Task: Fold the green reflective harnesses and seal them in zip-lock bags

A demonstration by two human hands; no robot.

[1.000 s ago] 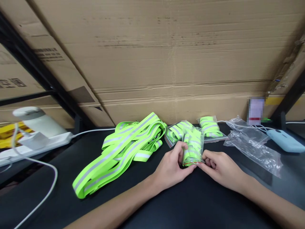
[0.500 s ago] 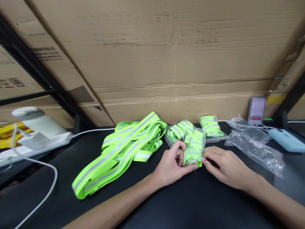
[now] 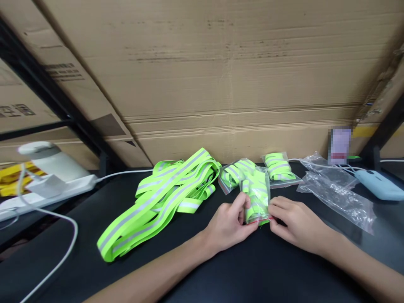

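Pinching the clear bag [image 3: 258, 198], lower centre-right of frame: my left hand [image 3: 227, 223] gripped its near edge; my right hand [image 3: 296, 225] had slid to the right end of its red strip [image 3: 252, 221]. Green strap [image 3: 264, 222] showed below, seemingly unsealed.

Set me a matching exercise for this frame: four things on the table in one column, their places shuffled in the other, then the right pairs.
Things
1. Loose green straps
2. Nearest bag of straps
3. Clear plastic without straps
4. White bottle

Places
A. Between the left hand and right hand
B. Far left, behind the power strip
C. Near the light blue object
D. Heaped between the power strip and the left hand

Pairs: 1-D, 2-A, 3-C, 4-B
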